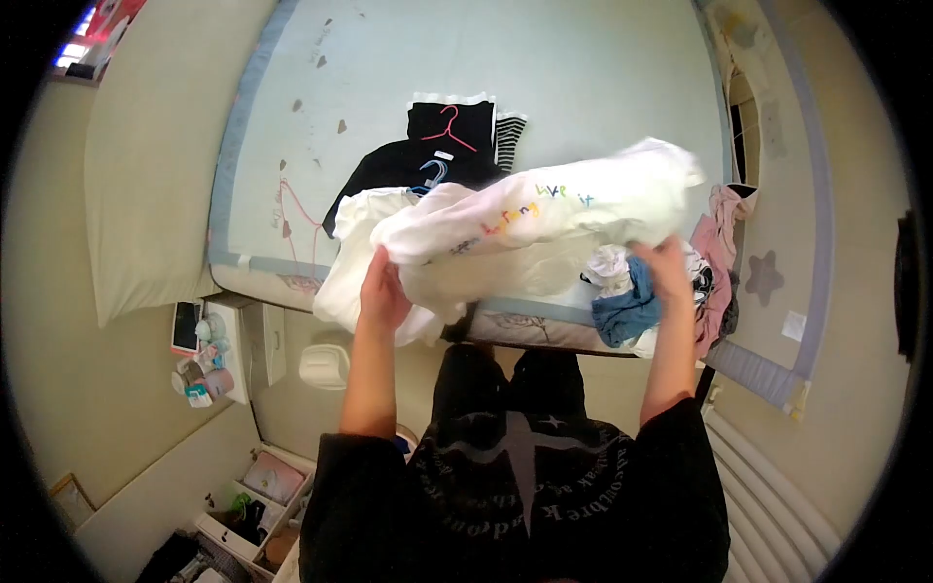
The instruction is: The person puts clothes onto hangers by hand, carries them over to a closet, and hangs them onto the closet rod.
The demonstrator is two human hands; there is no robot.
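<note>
A white garment with colourful lettering (544,209) is stretched between my two hands above the bed's near edge; its right end is blurred. My left hand (384,291) is closed on its lower left side. My right hand (669,272) grips its lower right side, near a pile with a blue denim piece (627,309). Another white garment (342,282) lies on the bed beside my left hand. Behind are black clothes (379,175) with a pink hanger (450,131) and blue hangers (433,175) on top, and a striped piece (509,136).
The bed (603,58) has a light blue cover. A second pink hanger (303,219) lies at its left. Pink clothing (717,248) hangs at the right edge. At the lower left are a small shelf with bottles (233,340), a white bin (325,366) and open drawers (248,525).
</note>
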